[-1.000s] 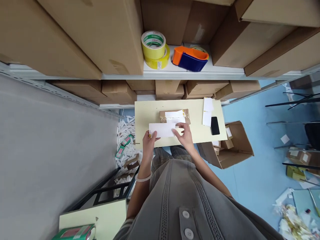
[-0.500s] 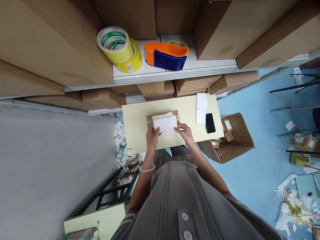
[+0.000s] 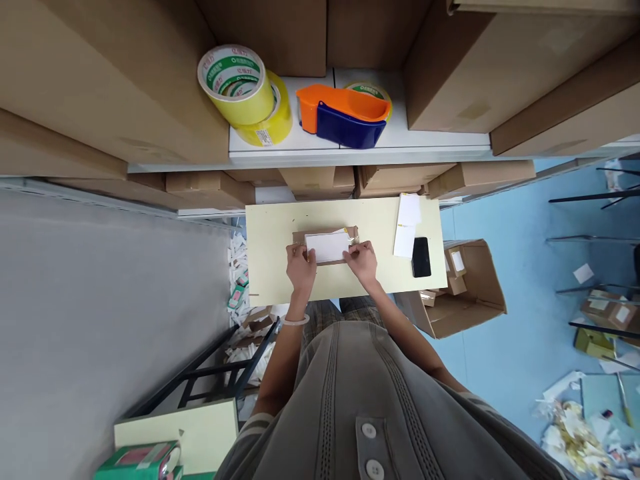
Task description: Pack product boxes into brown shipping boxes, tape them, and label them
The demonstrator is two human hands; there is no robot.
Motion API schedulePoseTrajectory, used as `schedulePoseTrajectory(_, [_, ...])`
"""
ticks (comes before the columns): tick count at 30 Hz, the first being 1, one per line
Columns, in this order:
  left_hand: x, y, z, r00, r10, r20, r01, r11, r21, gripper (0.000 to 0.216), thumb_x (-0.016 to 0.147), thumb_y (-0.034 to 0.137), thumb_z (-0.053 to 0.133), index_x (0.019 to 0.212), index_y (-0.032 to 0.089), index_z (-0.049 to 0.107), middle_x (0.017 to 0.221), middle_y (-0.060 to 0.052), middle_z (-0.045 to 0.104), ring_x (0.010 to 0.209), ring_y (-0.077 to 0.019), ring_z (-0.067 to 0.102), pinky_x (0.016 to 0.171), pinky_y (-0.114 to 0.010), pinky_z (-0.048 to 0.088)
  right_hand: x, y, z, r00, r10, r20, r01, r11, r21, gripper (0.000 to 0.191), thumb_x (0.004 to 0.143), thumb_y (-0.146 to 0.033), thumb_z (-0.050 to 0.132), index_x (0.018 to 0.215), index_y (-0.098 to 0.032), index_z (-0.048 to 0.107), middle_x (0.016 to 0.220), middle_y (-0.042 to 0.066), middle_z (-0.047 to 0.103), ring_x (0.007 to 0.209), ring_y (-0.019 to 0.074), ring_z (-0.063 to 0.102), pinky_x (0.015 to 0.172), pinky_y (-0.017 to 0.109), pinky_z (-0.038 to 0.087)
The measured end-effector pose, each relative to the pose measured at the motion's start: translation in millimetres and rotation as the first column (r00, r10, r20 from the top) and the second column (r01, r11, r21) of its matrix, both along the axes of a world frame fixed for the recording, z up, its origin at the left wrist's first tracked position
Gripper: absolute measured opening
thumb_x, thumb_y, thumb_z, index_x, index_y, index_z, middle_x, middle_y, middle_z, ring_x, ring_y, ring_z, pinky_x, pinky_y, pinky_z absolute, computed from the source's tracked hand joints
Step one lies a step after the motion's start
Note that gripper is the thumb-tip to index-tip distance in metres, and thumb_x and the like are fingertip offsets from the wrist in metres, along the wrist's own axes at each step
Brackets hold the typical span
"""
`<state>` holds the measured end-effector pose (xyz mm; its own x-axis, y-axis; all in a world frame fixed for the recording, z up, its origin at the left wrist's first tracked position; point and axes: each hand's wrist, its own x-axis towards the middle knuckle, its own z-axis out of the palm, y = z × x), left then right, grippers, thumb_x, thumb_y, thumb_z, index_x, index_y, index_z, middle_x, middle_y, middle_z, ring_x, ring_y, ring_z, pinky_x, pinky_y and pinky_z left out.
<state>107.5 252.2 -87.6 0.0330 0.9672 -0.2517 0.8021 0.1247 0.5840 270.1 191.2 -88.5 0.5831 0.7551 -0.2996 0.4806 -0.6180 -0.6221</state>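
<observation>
A white rectangular paper sheet (image 3: 327, 247) lies over a small taped cardboard box (image 3: 299, 237) at the middle of the cream table (image 3: 273, 267). My left hand (image 3: 302, 269) pinches the sheet's left end, its thumb on the near corner. At the opposite end, my right hand (image 3: 363, 263) grips the other side with bent fingers. Behind the top sheet, a strip of another white paper shows. To the right lie more white paper sheets (image 3: 405, 237), with a black phone (image 3: 421, 257) beside them.
Above the table, a shelf (image 3: 300, 157) holds tape rolls (image 3: 240, 87), an orange and blue tape dispenser (image 3: 345, 119) and large cartons. An open carton (image 3: 470, 313) with small boxes stands right of the table. Paper scraps (image 3: 239, 260) lie at the left.
Both hands have come closer over the box, fingers now more bent at the sheet's ends. The top sheet lies straighter over the box and covers more of the paper behind it.
</observation>
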Motion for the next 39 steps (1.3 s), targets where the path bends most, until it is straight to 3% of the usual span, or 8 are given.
schedulePoseTrajectory(13, [3, -6, -11.0, 0.986, -0.114, -0.123, 0.124, 0.989, 0.076, 0.022, 0.094, 0.03, 0.045, 0.101, 0.019, 0.062, 0.124, -0.016, 0.056, 0.107, -0.0288, 0.061, 0.084, -0.037, 0.051, -9, 3, -6.7, 0.966, 0.118, 0.229, -0.098, 0.991, -0.096, 0.01, 0.082, -0.029, 0.06, 0.077, -0.021, 0.062, 0.096, 0.008, 0.056, 0.091, 0.0245, 0.059, 0.086, 0.041, 0.046])
schedulePoseTrajectory(16, [5, -10, -10.0, 0.985, -0.113, -0.127, 0.126, 0.987, 0.096, 0.026, 0.095, 0.03, 0.043, 0.109, 0.017, 0.061, 0.129, -0.019, 0.054, 0.114, -0.0315, 0.059, 0.09, -0.04, 0.049, -12, 5, -2.8, 0.903, 0.192, 0.383, -0.146, 0.979, -0.144, 0.011, 0.084, -0.028, 0.06, 0.088, -0.018, 0.062, 0.102, 0.014, 0.056, 0.097, 0.0297, 0.056, 0.089, 0.046, 0.043])
schedulePoseTrajectory(19, [0, -12, -8.3, 0.99, -0.074, -0.123, 0.09, 0.988, 0.126, 0.038, 0.095, 0.036, 0.046, 0.123, 0.013, 0.056, 0.139, -0.023, 0.048, 0.124, -0.0361, 0.053, 0.097, -0.046, 0.045, -8, 6, 0.8, 0.866, 0.192, 0.462, -0.129, 0.978, -0.165, 0.025, 0.084, -0.03, 0.064, 0.103, -0.015, 0.057, 0.107, 0.017, 0.055, 0.099, 0.032, 0.053, 0.089, 0.048, 0.042])
schedulePoseTrajectory(22, [-13, -8, -7.3, 0.99, -0.08, -0.119, 0.099, 0.982, 0.161, 0.052, 0.094, 0.041, 0.049, 0.139, 0.013, 0.048, 0.148, -0.025, 0.04, 0.134, -0.0394, 0.044, 0.104, -0.051, 0.04, 3, 5, 5.3, 0.867, 0.242, 0.436, -0.187, 0.968, -0.166, 0.03, 0.087, -0.029, 0.062, 0.113, -0.016, 0.054, 0.112, 0.017, 0.052, 0.101, 0.0308, 0.052, 0.089, 0.046, 0.043])
schedulePoseTrajectory(25, [-28, -2, -8.7, 0.965, -0.246, -0.086, 0.259, 0.948, 0.187, 0.052, 0.096, 0.038, 0.046, 0.145, 0.021, 0.047, 0.154, -0.02, 0.036, 0.139, -0.0373, 0.038, 0.111, -0.052, 0.034, 11, 0, 9.8, 0.836, 0.379, 0.398, -0.35, 0.925, -0.147, 0.038, 0.09, -0.027, 0.059, 0.127, -0.02, 0.054, 0.119, 0.016, 0.049, 0.11, 0.0302, 0.05, 0.092, 0.043, 0.042])
schedulePoseTrajectory(28, [-37, 2, -13.1, 0.922, -0.386, -0.035, 0.385, 0.9, 0.204, 0.049, 0.097, 0.037, 0.041, 0.144, 0.028, 0.05, 0.158, -0.015, 0.034, 0.142, -0.0356, 0.035, 0.115, -0.054, 0.029, 9, -4, 9.9, 0.792, 0.452, 0.41, -0.43, 0.89, -0.151, 0.049, 0.091, -0.03, 0.06, 0.139, -0.027, 0.051, 0.13, 0.016, 0.044, 0.12, 0.0321, 0.045, 0.097, 0.045, 0.041])
schedulePoseTrajectory(32, [-40, 1, -21.2, 0.92, -0.392, -0.015, 0.388, 0.902, 0.189, 0.049, 0.098, 0.039, 0.04, 0.144, 0.028, 0.051, 0.161, -0.012, 0.031, 0.144, -0.0356, 0.033, 0.118, -0.056, 0.024, -3, -8, 2.6, 0.807, 0.429, 0.405, -0.387, 0.903, -0.184, 0.054, 0.092, -0.031, 0.059, 0.144, -0.031, 0.048, 0.141, 0.016, 0.039, 0.126, 0.0348, 0.04, 0.098, 0.048, 0.041])
schedulePoseTrajectory(39, [-39, -2, -29.1, 0.923, -0.385, -0.021, 0.383, 0.908, 0.167, 0.052, 0.097, 0.036, 0.042, 0.147, 0.027, 0.048, 0.163, -0.013, 0.028, 0.143, -0.0357, 0.035, 0.116, -0.056, 0.028, -12, -5, -5.8, 0.867, 0.345, 0.361, -0.293, 0.937, -0.193, 0.056, 0.09, -0.023, 0.062, 0.144, -0.032, 0.05, 0.141, 0.014, 0.039, 0.124, 0.0334, 0.046, 0.098, 0.049, 0.045])
